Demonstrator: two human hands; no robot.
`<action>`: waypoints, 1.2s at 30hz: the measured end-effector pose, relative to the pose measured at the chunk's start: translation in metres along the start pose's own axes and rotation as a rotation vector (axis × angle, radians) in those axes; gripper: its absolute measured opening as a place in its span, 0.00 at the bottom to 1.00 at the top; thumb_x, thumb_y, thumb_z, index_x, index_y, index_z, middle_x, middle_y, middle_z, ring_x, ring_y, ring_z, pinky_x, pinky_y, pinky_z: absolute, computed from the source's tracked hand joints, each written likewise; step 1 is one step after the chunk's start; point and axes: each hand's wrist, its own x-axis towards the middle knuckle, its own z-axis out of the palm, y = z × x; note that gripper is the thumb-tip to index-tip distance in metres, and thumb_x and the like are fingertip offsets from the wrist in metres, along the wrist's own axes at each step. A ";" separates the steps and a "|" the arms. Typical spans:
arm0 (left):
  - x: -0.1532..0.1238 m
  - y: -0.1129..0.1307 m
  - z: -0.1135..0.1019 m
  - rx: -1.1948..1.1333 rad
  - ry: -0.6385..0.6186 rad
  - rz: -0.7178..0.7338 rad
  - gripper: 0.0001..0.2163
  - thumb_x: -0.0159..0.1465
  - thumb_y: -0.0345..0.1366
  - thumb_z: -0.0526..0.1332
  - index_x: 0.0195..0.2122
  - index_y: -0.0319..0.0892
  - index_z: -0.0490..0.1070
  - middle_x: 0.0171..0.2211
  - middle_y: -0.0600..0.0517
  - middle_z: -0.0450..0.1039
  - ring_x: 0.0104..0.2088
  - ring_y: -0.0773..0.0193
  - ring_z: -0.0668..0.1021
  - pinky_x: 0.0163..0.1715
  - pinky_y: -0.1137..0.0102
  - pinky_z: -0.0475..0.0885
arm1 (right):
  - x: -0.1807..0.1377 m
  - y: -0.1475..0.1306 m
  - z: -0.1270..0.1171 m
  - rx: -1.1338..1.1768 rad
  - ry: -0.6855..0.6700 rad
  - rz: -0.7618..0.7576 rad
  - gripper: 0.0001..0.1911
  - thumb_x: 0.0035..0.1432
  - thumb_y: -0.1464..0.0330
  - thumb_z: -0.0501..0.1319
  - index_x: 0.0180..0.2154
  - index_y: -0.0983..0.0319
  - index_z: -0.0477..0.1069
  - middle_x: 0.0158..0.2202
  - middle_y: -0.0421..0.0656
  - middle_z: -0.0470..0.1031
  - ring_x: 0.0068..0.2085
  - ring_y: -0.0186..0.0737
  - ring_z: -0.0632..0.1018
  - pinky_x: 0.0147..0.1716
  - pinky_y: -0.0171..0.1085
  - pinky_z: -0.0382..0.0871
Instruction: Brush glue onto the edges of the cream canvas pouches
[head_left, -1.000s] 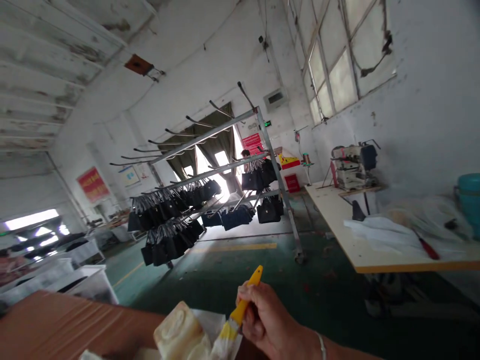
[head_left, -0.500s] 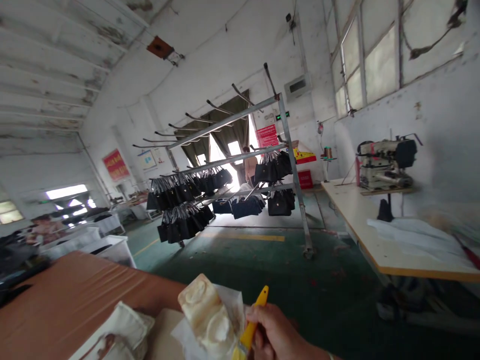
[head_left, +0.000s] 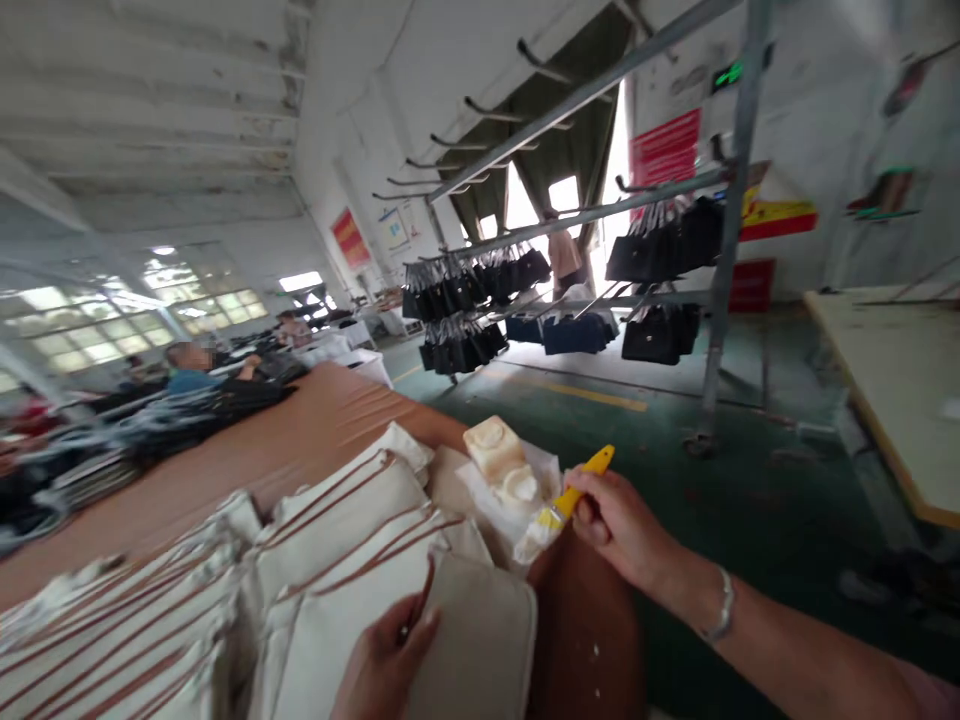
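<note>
My right hand [head_left: 619, 525] is closed around the yellow handle of a paintbrush [head_left: 559, 510]. The bristles look coated white and point down-left, over white paper. Just behind them, on that paper [head_left: 487, 500], lies a cream-coloured container [head_left: 499, 460] crusted with a white substance. My left hand [head_left: 386, 655] pinches the brown-trimmed edge of a cream bag [head_left: 480, 630], the front one of its pile. More cream bags with brown edging [head_left: 337, 510] lie overlapped in rows to the left; their lower parts are hidden.
A brown-covered table [head_left: 330, 400] bears the bags. Beyond it stands a metal rack [head_left: 716, 330] hung with black bags [head_left: 652, 330]. At the right is a pale worktable [head_left: 885, 370]. Co-workers sit at the far left near dark piles, and a person [head_left: 564, 255] stands behind the rack.
The view has swung down and left, bringing the rows of cream bags and my left hand into sight. My right hand still holds the brush beside the container.
</note>
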 end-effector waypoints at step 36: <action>-0.109 0.076 0.017 0.721 0.243 0.818 0.11 0.68 0.35 0.55 0.50 0.46 0.71 0.33 0.52 0.77 0.31 0.67 0.79 0.29 0.77 0.71 | -0.018 -0.048 0.036 -0.412 -0.404 -0.218 0.14 0.57 0.60 0.62 0.28 0.65 0.68 0.18 0.35 0.62 0.19 0.28 0.61 0.18 0.29 0.53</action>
